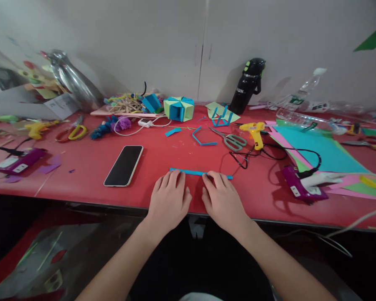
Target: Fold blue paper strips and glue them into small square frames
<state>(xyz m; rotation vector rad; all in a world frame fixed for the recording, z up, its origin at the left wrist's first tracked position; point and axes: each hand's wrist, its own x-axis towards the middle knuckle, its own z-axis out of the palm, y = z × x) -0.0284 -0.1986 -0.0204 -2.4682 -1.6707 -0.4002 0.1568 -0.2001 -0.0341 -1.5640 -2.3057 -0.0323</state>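
Note:
A thin blue paper strip (192,172), perhaps rolled or folded, lies crosswise near the table's front edge. My left hand (169,196) rests palm down, its fingertips on the strip's left half and its thumb apart. Over the right half lies my right hand (222,196), also palm down, with fingers laid out and tips touching the strip. Beyond them are a bent blue strip (203,142), a small blue paper piece (173,132) and grey-green handled scissors (234,141). Farther back sit a blue strip frame (222,119) on pale green paper and a blue-and-green paper construction (179,109).
A phone (124,166) lies left of my hands. To the right are a yellow glue gun (253,131) with its black cable, a purple power strip (301,186) and coloured paper sheets (319,146). A black bottle (247,85) stands by the wall.

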